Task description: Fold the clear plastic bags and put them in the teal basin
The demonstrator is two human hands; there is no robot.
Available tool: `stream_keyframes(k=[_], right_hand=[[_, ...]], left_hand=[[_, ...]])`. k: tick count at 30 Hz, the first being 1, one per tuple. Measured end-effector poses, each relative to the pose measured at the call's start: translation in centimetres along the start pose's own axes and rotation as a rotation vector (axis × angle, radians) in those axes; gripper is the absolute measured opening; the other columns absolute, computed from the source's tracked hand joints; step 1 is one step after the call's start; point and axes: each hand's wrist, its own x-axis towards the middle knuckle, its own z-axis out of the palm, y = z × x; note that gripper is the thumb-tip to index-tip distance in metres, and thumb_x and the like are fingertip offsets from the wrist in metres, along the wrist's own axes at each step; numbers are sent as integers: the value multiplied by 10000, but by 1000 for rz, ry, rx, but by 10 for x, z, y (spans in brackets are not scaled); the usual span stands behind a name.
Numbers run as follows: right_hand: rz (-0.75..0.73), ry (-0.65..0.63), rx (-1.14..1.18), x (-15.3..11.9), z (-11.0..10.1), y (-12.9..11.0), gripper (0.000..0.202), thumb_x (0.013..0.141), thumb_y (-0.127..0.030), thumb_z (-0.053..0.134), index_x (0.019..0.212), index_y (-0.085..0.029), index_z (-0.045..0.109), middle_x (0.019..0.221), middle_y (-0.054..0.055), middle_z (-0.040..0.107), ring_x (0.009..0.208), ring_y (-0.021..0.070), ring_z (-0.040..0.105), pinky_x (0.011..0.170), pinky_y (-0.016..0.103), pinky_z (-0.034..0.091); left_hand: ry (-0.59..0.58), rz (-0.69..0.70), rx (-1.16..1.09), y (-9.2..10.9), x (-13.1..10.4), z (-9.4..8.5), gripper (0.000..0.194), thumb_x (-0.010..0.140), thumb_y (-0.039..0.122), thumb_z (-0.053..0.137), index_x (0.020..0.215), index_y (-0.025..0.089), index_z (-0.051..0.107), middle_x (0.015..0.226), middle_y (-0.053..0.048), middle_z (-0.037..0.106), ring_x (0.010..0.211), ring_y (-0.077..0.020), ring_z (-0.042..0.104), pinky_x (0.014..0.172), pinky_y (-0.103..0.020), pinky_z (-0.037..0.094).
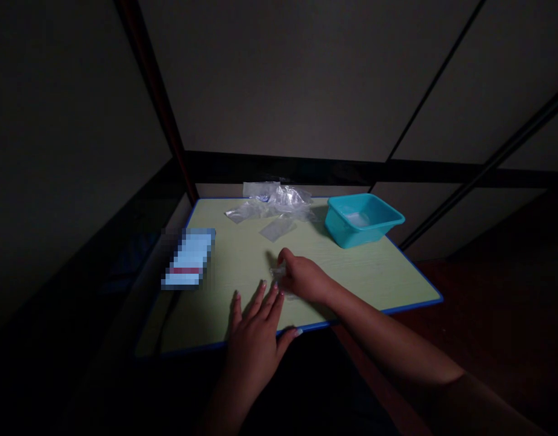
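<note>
- The small, crinkled clear-plastic piece (275, 274) looks light, limp and slippery, probably best pinched by an edge
- It shines faintly on the pale-green, blue-edged desk (374, 275), partly under the right hand (306, 278), fingers curled; whether clamped, I cannot tell
- The left hand (254, 342) spreads its fingers beside it

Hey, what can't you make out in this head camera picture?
All in the head view:
- Plastic piece: mostly hidden by the right hand; its full shape and the exact grip are unclear.
- Bright slab: pixelated, so its details are unreadable.
- Basket: the near wall and dim light obscure the pale patch inside.
- Clear bags: overlap and glare prevent a sure count.
</note>
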Motion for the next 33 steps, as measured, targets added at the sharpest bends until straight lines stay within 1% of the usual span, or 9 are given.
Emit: stream_keyframes(k=[4,8,12,16,18,21,27,30,33], right_hand=[[-8,12,68,1,3,-3,368,724,-143,599,1066,-198,473,696,-10,593,608,145,513,540,236,262],[-62,86,195,-2,6,3,314,717,-82,554,993,-205,467,618,-53,530,559,128,479,530,228,262],[-116,209,431,-14,-1,25,243,747,-121,514,953,-221,434,596,-75,497,533,117,460,527,218,292],[-44,251,583,-31,-8,58,184,775,-248,520,928,-223,421,621,-62,510,524,118,456,504,217,320],[16,255,570,-38,-8,75,188,772,-269,514,928,-221,421,612,-62,504,516,121,449,493,217,315],[83,274,478,-47,-2,93,188,752,-226,495,930,-221,435,606,-60,507,524,128,460,502,222,308],[101,342,394,-55,8,97,235,745,-172,481,973,-226,455,589,-69,495,531,137,484,522,228,309],[82,379,393,-58,11,96,221,770,-177,468,986,-224,468,608,-57,512,541,144,500,532,232,317],[72,404,363,-60,12,96,214,775,-172,468,983,-216,482,630,-42,533,558,151,508,553,238,324]], left_hand=[[-17,12,-18,-2,-1,0,577,889,574,422,1344,227,488,1423,-72,466,1357,-291,363,1124,-610,159],[-8,46,14,-8,2,-2,607,886,544,444,1359,163,465,1472,-126,385,1372,-298,334,1107,-594,226],[30,7,59,-8,10,-7,642,874,522,472,1384,134,425,1500,-159,324,1402,-307,265,1108,-578,235],[-14,23,67,6,22,-5,684,869,520,475,1408,109,381,1519,-172,274,1415,-308,227,1107,-572,243],[-46,25,71,15,29,-1,708,870,527,464,1415,87,362,1522,-181,260,1418,-308,216,1111,-577,231],[-65,27,79,30,39,8,722,878,541,428,1425,78,339,1529,-178,243,1427,-299,188,1125,-574,195],[-52,126,89,58,57,28,684,891,552,391,1453,171,307,1546,-124,235,1439,-280,146,1135,-571,143],[-57,91,119,55,65,26,638,906,527,382,1450,199,322,1539,-109,264,1434,-288,168,1131,-568,156],[-72,15,162,38,75,18,603,923,480,373,1440,170,345,1525,-111,292,1427,-265,203,1136,-526,187]])
